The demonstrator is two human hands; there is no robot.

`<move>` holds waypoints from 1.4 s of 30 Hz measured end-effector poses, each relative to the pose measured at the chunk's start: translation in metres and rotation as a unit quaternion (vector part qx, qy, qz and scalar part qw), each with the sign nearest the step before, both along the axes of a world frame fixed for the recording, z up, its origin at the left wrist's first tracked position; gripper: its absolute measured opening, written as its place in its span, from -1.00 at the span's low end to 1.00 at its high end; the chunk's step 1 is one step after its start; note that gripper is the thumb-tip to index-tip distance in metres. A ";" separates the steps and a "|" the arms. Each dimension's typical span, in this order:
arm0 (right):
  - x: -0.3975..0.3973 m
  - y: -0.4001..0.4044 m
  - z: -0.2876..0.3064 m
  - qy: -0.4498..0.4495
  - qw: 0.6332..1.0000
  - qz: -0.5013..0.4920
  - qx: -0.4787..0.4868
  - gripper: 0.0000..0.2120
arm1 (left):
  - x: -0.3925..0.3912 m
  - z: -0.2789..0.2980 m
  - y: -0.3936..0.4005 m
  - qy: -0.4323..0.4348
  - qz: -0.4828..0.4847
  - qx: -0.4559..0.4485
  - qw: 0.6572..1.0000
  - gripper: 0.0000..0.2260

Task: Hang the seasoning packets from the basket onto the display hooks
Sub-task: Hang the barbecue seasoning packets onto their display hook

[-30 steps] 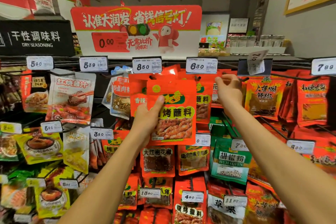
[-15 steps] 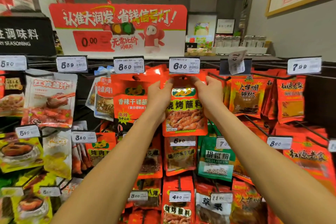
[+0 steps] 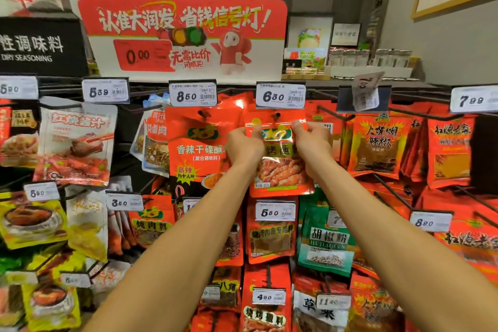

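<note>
I hold a red barbecue seasoning packet [image 3: 280, 170] upright against the display, just below the 6.80 price tag [image 3: 280, 96]. My left hand [image 3: 244, 145] pinches its upper left edge and my right hand [image 3: 312, 143] pinches its upper right edge. The packet's hang hole sits at the tip of a black display hook [image 3: 277, 115]. To its left, another red packet [image 3: 199, 148] hangs from the hook under the 8.50 tag. The basket is out of view.
Rows of hooks carry many seasoning packets: red chilli packets [image 3: 380, 148] at the right, a green pepper packet [image 3: 326, 240] below, white and yellow sauce packets [image 3: 75, 143] at the left. Black hook rods [image 3: 390, 188] jut out at the right. A red promotional sign [image 3: 183, 35] stands above.
My left hand carried the packet rightward from under the 8.50 tag to the 6.80 hook. My right hand left the hook area and took the packet's top right edge.
</note>
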State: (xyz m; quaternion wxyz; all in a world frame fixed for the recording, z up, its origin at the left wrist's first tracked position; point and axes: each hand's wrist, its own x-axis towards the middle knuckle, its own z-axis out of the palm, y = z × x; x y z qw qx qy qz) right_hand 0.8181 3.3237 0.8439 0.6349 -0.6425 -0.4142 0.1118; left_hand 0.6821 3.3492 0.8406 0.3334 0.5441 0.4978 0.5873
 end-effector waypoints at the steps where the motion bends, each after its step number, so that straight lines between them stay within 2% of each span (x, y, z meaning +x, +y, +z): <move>1: 0.002 0.008 0.003 -0.004 1.000 -0.012 -0.019 -0.61 | 0.003 0.005 0.006 0.010 0.011 -0.009 1.000 -0.67; 5: 0.009 0.032 0.010 -0.007 0.997 -0.032 -0.070 -0.66 | 0.015 0.020 0.030 0.045 0.034 -0.064 0.996 -0.66; 9: 0.018 0.039 0.010 0.005 0.994 0.006 -0.105 -0.73 | 0.018 0.029 0.032 0.037 0.016 -0.089 0.995 -0.60; 13: 0.022 0.011 -0.004 0.017 0.996 0.003 -0.085 -0.70 | 0.011 0.017 0.015 0.076 -0.021 -0.046 0.996 -0.68; 15: 0.024 -0.008 -0.011 0.010 0.998 -0.008 -0.061 -0.76 | 0.005 0.008 0.004 0.097 -0.044 -0.021 0.994 -0.70; 17: 0.026 -0.027 -0.016 0.054 0.998 0.007 -0.026 -0.89 | -0.003 0.003 -0.010 0.107 -0.071 -0.003 0.992 -0.61; 20: 0.028 -0.066 -0.017 0.126 0.989 0.077 -0.001 -0.90 | -0.015 -0.005 -0.031 0.100 -0.101 0.041 0.989 -0.57; 23: 0.032 -0.109 -0.019 0.146 0.983 0.112 0.016 -0.87 | -0.024 -0.011 -0.057 0.066 -0.121 0.062 0.988 -0.81; 24: 0.033 -0.122 -0.021 0.154 0.979 0.128 0.018 -0.87 | -0.028 -0.014 -0.064 0.032 -0.153 0.048 0.987 -0.86; 27: 0.043 -0.160 -0.039 0.163 0.970 0.178 -0.004 -0.86 | -0.034 -0.027 -0.091 -0.042 -0.250 -0.027 0.967 -0.81; 30: 0.063 -0.190 -0.069 0.186 0.961 0.202 -0.034 -0.82 | -0.029 -0.057 -0.116 -0.080 -0.288 -0.091 0.950 -0.81; 38: 0.116 -0.240 -0.197 0.239 0.940 0.179 -0.168 -0.78 | 0.007 -0.186 -0.182 -0.085 -0.242 -0.253 0.933 -0.83; 42: 0.128 -0.271 -0.280 0.274 0.915 0.154 -0.253 -0.78 | 0.015 -0.266 -0.209 -0.064 -0.222 -0.352 0.907 -0.83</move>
